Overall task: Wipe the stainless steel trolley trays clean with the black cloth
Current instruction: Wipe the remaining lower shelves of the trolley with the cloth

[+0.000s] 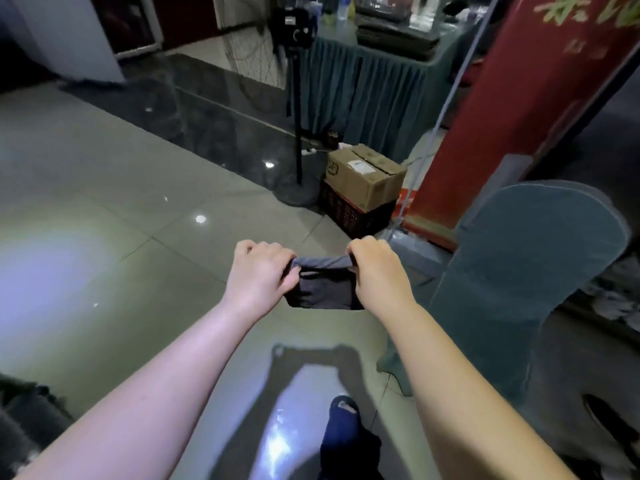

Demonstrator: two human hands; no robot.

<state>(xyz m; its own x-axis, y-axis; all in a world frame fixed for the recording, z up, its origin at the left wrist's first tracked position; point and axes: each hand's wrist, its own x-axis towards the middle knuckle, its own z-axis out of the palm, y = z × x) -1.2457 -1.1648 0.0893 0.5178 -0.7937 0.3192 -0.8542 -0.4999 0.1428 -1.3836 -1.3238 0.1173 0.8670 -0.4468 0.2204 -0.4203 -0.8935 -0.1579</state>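
The black cloth (323, 289) hangs folded in the air in front of me, stretched between both hands above the tiled floor. My left hand (261, 271) grips its left top edge with curled fingers. My right hand (379, 271) grips the right top edge the same way. No stainless steel trolley or tray is in view.
A chair in a teal cover (519, 271) stands close on the right. Ahead are a cardboard box (367, 174) on a black crate (353, 213), a floor fan stand (298, 143), a table with a teal skirt (374, 84) and a red pillar (512, 109). Glossy floor (104, 220) spreads to the left.
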